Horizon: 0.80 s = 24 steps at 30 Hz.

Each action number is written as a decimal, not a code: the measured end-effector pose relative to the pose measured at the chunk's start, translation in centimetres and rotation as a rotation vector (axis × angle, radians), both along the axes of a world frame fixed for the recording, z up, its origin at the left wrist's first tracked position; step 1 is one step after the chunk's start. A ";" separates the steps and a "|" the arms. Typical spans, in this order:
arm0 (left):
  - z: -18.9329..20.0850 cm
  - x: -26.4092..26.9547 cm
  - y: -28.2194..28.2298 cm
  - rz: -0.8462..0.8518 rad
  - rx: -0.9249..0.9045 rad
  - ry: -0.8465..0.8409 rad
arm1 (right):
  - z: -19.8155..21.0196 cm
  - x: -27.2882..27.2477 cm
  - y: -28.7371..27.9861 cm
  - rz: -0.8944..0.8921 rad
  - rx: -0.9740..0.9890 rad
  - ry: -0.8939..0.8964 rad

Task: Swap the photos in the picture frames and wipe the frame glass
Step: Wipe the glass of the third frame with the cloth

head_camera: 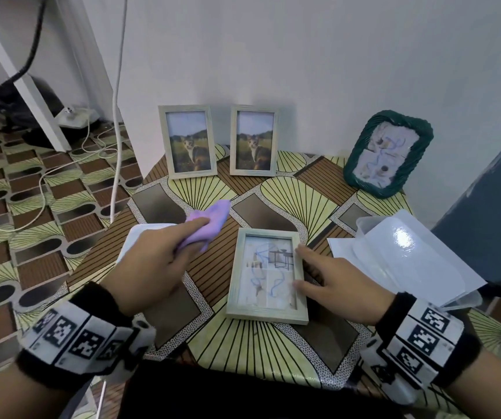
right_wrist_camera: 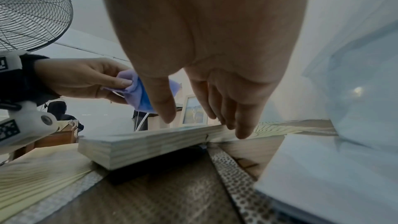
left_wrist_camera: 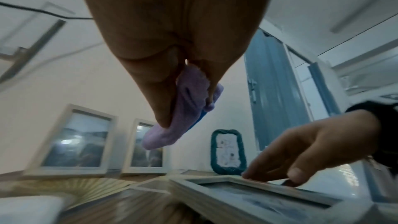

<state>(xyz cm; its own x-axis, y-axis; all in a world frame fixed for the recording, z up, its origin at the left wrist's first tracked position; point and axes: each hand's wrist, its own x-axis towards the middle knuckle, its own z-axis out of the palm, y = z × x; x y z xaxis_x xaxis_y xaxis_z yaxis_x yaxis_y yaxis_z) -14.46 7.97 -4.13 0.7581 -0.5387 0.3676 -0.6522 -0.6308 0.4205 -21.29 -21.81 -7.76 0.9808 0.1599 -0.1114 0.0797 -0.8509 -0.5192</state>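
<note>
A pale wooden frame (head_camera: 267,315) lies flat on the table, glass up, with blue scribbles over its photo. My right hand (head_camera: 330,281) rests on its right edge with straight fingers (right_wrist_camera: 241,122). My left hand (head_camera: 155,261) hovers left of the frame and pinches a purple cloth (head_camera: 210,225) (left_wrist_camera: 172,122) above the table. Two matching frames with cat photos (head_camera: 189,142) (head_camera: 254,141) stand against the wall. A green woven frame (head_camera: 388,154) leans at the back right, its glass scribbled too.
A clear plastic box and lid (head_camera: 403,255) sit right of the flat frame on white sheets. A white pad (head_camera: 134,237) lies under my left hand. Cables (head_camera: 61,164) cross the floor on the left. A fan (right_wrist_camera: 32,11) stands to the left.
</note>
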 end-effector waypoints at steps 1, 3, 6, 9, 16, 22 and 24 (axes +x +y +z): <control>0.3 -0.3 -1.2 -0.028 0.010 -0.044 | 0.0 0.0 0.0 0.001 -0.007 -0.011; 0.1 -0.5 -3.5 -0.122 0.005 -0.081 | 0.2 -0.1 -0.1 -0.003 -0.006 -0.022; -1.5 -0.2 -6.3 -0.239 0.127 0.122 | 0.3 0.0 -0.4 0.004 0.003 -0.013; -3.6 -0.5 -7.6 -0.270 0.580 0.202 | 0.3 0.1 -0.7 0.002 0.029 0.003; -3.9 -0.9 -7.6 -0.291 0.585 0.198 | -0.3 0.2 -1.0 -0.066 0.103 -0.062; -1.4 0.2 -6.0 -0.152 -0.105 0.237 | -0.3 0.8 -0.7 -0.251 0.192 -0.334; -1.0 1.1 -5.1 -0.102 -0.186 0.328 | 0.1 0.8 -0.2 -0.206 0.182 -0.378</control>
<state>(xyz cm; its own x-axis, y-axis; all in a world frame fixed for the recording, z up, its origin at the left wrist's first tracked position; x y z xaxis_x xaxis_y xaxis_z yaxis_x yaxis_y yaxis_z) -13.39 2.92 -5.13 0.7975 -0.5643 0.2135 -0.5196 -0.4626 0.7183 -20.48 -22.04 -7.65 0.9607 -0.0589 0.2713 0.1305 -0.7667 -0.6286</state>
